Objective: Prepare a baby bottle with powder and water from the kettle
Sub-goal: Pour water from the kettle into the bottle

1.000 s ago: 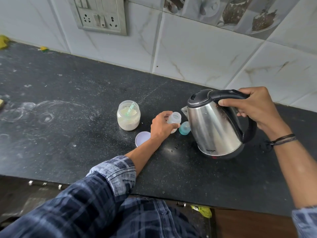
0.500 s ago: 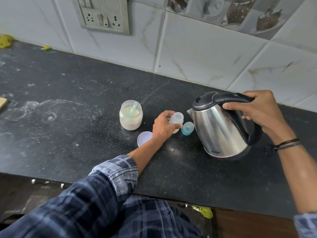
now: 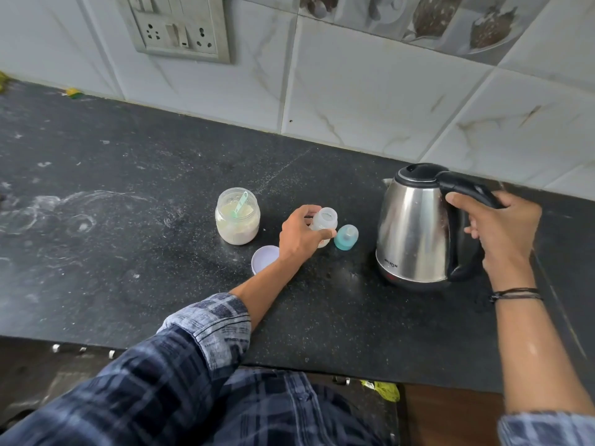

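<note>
A small clear baby bottle [image 3: 325, 220] stands upright and uncapped on the black counter [image 3: 128, 252]. My left hand [image 3: 301, 235] is closed around its side. Just right of it lies the teal bottle cap [image 3: 346, 237]. The steel kettle [image 3: 413, 226] stands upright on the counter to the right, lid shut, spout turned toward the bottle. My right hand [image 3: 502, 230] wraps its black handle, thumb in front, fingers loosely curled behind. An open jar of powder [image 3: 237, 217] with a green scoop inside stands left of the bottle.
The jar's white lid [image 3: 262, 257] lies upside down near my left wrist. A tiled wall with a socket panel [image 3: 180, 27] runs behind the counter. The counter's front edge lies close to my body. White smears mark the counter at left.
The kettle has moved right, away from the bottle, and come upright onto the counter with my right hand on its handle. My left hand stays on the bottle.
</note>
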{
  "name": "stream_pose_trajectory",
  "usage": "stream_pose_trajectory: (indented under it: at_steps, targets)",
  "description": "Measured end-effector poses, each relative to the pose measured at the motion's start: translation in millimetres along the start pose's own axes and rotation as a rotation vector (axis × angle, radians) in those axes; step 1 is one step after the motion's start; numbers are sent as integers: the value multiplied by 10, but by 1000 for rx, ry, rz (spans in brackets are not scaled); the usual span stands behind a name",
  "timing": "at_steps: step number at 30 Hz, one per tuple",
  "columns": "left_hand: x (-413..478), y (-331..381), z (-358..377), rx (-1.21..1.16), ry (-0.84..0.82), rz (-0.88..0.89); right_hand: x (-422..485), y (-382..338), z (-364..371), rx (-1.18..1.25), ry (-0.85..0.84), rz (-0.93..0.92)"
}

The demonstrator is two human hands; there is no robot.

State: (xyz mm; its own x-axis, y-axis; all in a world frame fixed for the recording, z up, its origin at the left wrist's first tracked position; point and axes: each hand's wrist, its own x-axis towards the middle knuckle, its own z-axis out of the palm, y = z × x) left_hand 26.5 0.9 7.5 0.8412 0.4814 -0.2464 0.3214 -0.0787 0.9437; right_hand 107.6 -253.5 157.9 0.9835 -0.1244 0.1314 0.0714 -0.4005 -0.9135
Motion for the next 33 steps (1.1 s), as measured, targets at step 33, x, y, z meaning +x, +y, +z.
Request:
stream_pose_trajectory:
  at_steps: [33]
  targets:
    - [106,-100,-6,24,-11,60,-662,1022,30,289,554,18]
